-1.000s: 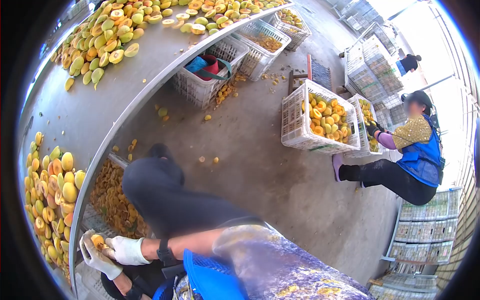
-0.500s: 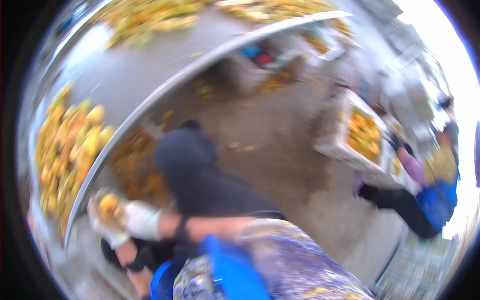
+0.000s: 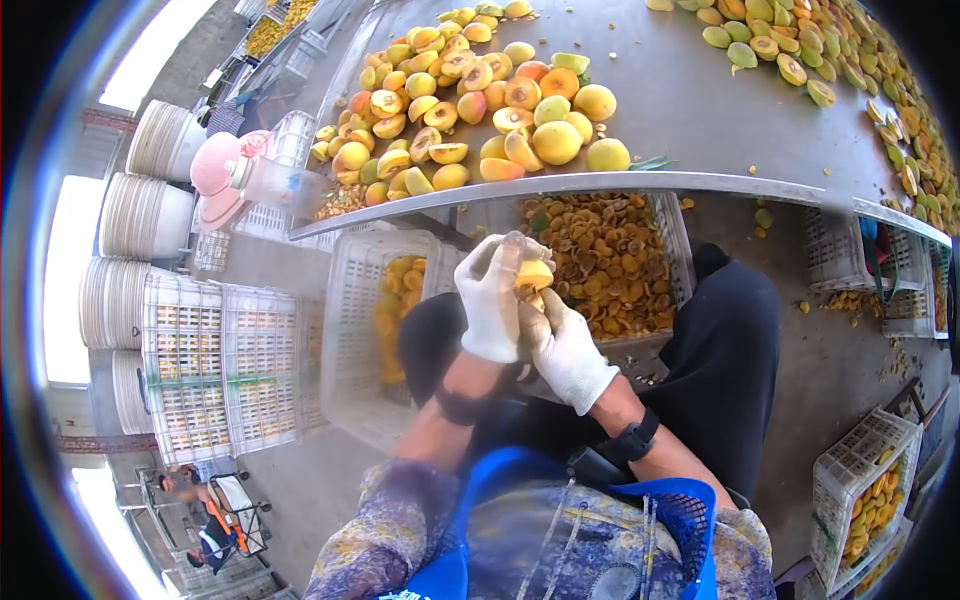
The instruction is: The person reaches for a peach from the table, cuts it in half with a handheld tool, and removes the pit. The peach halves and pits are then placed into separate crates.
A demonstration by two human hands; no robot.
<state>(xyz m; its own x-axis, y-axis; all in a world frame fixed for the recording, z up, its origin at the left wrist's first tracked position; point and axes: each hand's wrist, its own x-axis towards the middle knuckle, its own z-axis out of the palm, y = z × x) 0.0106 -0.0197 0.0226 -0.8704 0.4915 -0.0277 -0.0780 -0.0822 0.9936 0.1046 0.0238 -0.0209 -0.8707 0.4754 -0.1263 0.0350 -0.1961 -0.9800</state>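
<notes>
In front of my lap, my left hand (image 3: pixel 490 305), in a white glove, is closed around a yellow peach (image 3: pixel 536 274) that looks cut. My right hand (image 3: pixel 572 358), gloved too, meets it from below, its fingers closed on the fruit's lower side. Just beyond the hands, the metal table (image 3: pixel 690 130) carries a heap of whole and halved peaches (image 3: pixel 425 95). Under the table edge, between my knees, stands a crate (image 3: pixel 672 240) full of brownish-yellow fruit pieces (image 3: pixel 605 270).
A white crate (image 3: pixel 345 300) with yellow halves is beside my left knee. Stacked crates (image 3: pixel 215 375) and pale round tubs (image 3: pixel 150 215) line the left. More peaches (image 3: pixel 790 40) lie at the table's far right. Another fruit crate (image 3: pixel 870 450) stands to the right. People (image 3: pixel 210 530) appear far off lower left.
The view has swung from a blurred, tilted angle to a steady one over my lap and the table. My hands, still together around a yellow fruit, now appear mid-view instead of lower left.
</notes>
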